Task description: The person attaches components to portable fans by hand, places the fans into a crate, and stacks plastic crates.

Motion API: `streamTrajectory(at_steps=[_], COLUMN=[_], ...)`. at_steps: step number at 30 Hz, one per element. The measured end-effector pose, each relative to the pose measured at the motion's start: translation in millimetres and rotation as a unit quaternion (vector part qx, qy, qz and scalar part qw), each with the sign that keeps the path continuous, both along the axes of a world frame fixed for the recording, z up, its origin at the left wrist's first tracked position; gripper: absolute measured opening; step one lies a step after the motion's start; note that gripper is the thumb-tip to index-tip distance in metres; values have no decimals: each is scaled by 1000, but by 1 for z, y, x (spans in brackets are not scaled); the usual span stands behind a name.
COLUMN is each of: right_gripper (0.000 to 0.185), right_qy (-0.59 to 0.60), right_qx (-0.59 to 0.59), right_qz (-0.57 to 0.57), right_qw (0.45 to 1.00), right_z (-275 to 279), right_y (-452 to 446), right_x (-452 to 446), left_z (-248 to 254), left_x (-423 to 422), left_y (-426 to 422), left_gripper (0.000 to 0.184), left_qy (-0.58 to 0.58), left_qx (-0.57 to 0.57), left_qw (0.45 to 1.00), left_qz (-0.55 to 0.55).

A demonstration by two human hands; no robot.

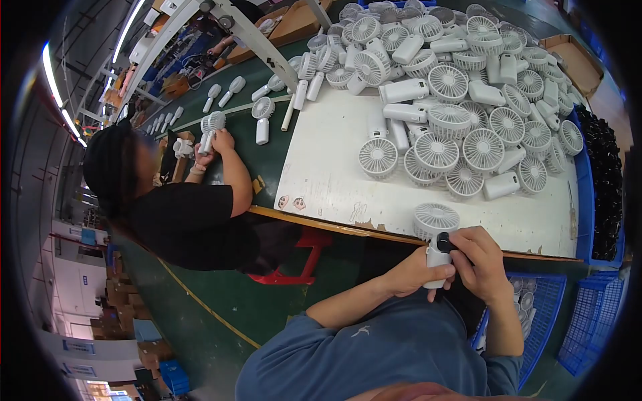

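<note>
A white handheld fan (436, 219) is at the front edge of the table, its round cage tipped away from me. My left hand (418, 273) is closed around its handle. With bent fingers, my right hand (483, 260) grips a small black part (443, 241) against the upper handle, just below the cage. The exact kind of that part cannot be made out. Beyond my hands, a large heap of similar white fans (461, 120) covers the far side of the white table top (314, 154).
A blue bin of small black parts (598, 180) stands at the right. Below it are a blue crate (552, 314) holding fans and another blue basket (588, 321). At the left, a co-worker (180, 207) handles a fan on the green line. A thin tool (572, 210) lies near the bin.
</note>
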State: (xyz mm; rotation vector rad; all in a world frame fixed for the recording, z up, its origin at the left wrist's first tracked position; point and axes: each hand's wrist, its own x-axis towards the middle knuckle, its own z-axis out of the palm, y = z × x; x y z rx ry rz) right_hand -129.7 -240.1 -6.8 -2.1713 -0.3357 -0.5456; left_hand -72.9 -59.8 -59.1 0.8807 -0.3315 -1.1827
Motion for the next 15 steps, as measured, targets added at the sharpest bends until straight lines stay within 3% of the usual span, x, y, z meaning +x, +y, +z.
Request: streamTrajectory(at_steps=[7,15], right_gripper=[36,40], right_qy=[7,34], right_qx=[-83,-74], right_qz=[21,-21], right_qw=[996,996], right_z=[14,9], right_y=[9,21], right_x=[16,13], left_z=[-10,-2], left_x=[1,-5], left_y=[5,-4], left_gripper=[54,65], left_qy=[29,111], left_qx=[-63,-42], left_qw=[997,988], left_qz=[19,101])
